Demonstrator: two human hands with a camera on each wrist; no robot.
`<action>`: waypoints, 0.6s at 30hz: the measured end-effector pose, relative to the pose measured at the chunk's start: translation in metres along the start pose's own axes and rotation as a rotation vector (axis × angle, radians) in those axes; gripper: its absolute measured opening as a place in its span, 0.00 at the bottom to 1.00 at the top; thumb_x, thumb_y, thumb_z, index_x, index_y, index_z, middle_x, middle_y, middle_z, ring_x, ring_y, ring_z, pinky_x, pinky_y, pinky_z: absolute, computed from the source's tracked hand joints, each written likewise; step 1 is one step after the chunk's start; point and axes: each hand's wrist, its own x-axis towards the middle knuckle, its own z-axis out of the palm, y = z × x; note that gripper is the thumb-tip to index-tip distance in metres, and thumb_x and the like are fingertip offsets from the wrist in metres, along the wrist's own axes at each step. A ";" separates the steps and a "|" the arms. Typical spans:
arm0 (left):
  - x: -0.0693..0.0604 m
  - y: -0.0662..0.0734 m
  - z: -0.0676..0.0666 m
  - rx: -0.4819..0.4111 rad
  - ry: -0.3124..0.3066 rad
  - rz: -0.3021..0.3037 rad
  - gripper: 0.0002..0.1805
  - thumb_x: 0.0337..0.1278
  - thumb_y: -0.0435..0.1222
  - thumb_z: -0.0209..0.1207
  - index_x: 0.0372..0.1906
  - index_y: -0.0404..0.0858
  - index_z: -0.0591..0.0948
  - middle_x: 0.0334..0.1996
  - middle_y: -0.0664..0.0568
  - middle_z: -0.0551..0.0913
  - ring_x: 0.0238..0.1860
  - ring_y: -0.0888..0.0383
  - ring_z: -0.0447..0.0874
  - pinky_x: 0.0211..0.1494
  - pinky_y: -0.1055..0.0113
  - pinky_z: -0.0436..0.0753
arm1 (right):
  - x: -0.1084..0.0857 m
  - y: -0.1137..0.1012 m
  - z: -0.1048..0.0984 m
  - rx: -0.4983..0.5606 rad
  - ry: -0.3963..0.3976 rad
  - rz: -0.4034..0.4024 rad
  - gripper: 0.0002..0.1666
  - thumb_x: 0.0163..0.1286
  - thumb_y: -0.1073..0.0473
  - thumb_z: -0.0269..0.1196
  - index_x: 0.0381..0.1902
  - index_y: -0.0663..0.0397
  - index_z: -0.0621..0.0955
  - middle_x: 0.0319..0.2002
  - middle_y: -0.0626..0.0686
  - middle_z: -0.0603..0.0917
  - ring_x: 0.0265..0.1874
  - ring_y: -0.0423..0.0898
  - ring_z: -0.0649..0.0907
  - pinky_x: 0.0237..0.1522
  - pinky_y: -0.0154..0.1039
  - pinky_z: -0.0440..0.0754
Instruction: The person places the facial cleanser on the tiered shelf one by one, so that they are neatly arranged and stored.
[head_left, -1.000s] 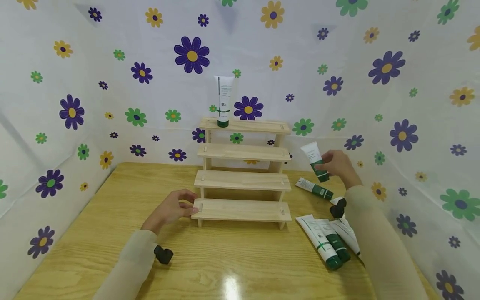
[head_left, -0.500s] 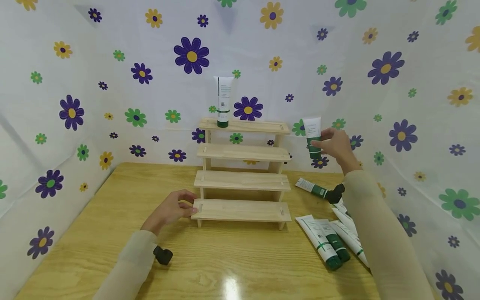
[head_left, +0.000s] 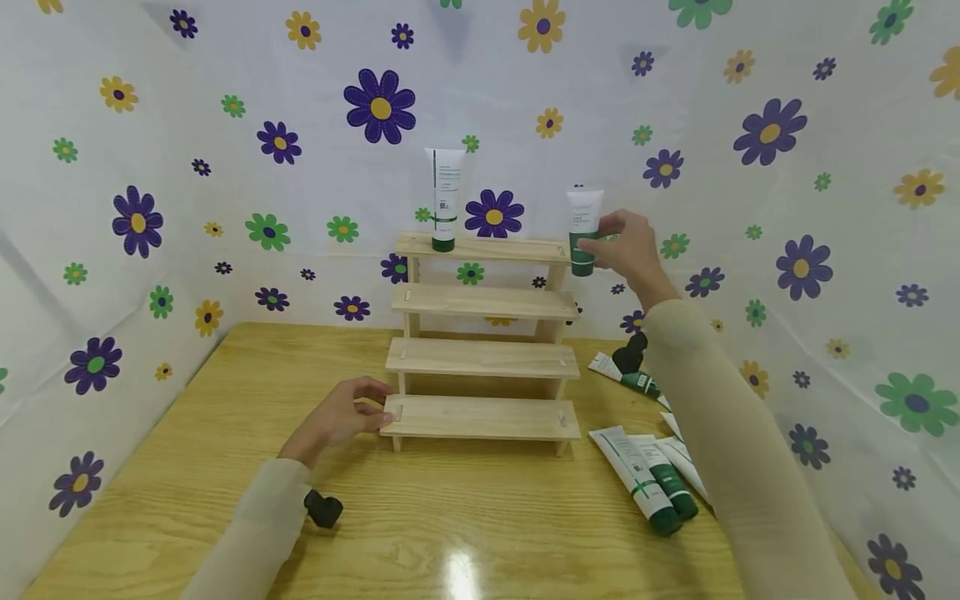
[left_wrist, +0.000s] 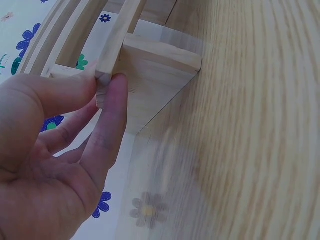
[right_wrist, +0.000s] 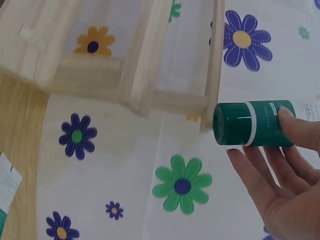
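A stepped wooden display rack with several shelves stands on the table. My left hand pinches the left end of its lowest shelf; in the left wrist view the thumb lies on one face and a finger on the other. With my right hand I grip a white-and-green squeeze tube near its green cap, upright at the right end of the top shelf. The right wrist view has its green cap close to the shelf edge; contact is unclear. Another white tube stands cap down on the top shelf's left.
Several squeeze tubes lie on the table at the right, among them a white one and a green-and-white one. A smaller tube lies behind them, partly hidden by the right wrist camera. Flower-print cloth surrounds the table.
My right hand has raised the tube and carried it left, from beside the rack to the top shelf's right end, tilting it upright. The left hand keeps its hold on the lowest shelf.
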 end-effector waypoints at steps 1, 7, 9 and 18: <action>0.000 0.000 0.000 0.003 0.004 -0.004 0.26 0.66 0.30 0.66 0.66 0.30 0.75 0.59 0.34 0.78 0.46 0.55 0.87 0.48 0.58 0.90 | 0.001 -0.003 0.003 0.015 0.007 -0.002 0.30 0.72 0.57 0.68 0.66 0.65 0.73 0.65 0.65 0.78 0.65 0.60 0.79 0.64 0.53 0.83; 0.003 -0.001 0.000 0.011 0.013 -0.017 0.25 0.65 0.31 0.67 0.65 0.32 0.76 0.59 0.35 0.78 0.46 0.54 0.87 0.48 0.61 0.90 | 0.010 -0.019 0.024 0.100 0.044 -0.012 0.28 0.72 0.59 0.68 0.65 0.63 0.74 0.64 0.62 0.80 0.61 0.56 0.82 0.57 0.47 0.88; 0.003 -0.001 0.000 0.010 0.005 -0.007 0.26 0.65 0.31 0.67 0.65 0.30 0.75 0.59 0.34 0.78 0.46 0.55 0.87 0.47 0.60 0.90 | 0.012 -0.022 0.032 0.123 0.043 -0.017 0.28 0.72 0.61 0.68 0.65 0.63 0.74 0.63 0.62 0.80 0.61 0.56 0.82 0.56 0.48 0.88; 0.002 -0.004 0.000 0.009 0.007 0.011 0.25 0.66 0.30 0.66 0.65 0.29 0.75 0.59 0.34 0.78 0.46 0.55 0.87 0.46 0.59 0.90 | 0.019 -0.031 0.070 0.172 0.051 -0.064 0.26 0.69 0.62 0.70 0.61 0.65 0.75 0.60 0.64 0.83 0.60 0.57 0.82 0.59 0.49 0.87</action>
